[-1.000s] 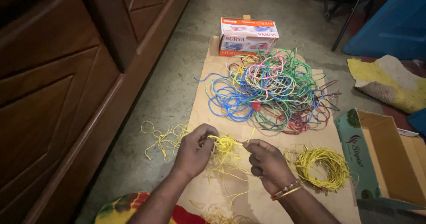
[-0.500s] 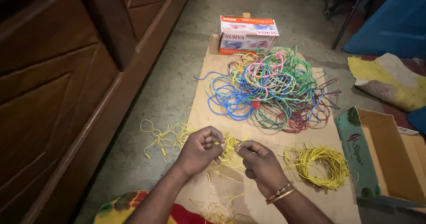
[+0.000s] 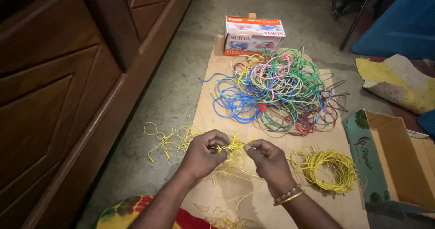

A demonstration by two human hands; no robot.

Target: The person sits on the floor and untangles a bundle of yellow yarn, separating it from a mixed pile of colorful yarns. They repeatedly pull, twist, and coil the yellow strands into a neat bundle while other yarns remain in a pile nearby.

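Yellow wire tangle (image 3: 232, 148) half-hidden behind hands

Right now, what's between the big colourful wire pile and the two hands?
In the head view, only bare brown cardboard sheet separates the multicoloured wire pile from the left hand and right hand.

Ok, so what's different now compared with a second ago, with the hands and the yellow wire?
The right hand has drawn in toward the left hand, so the two now pinch the yellow wire tangle close together. Both kept their grip. The coiled yellow bundle, the multicoloured wire pile and the printed box stayed put.
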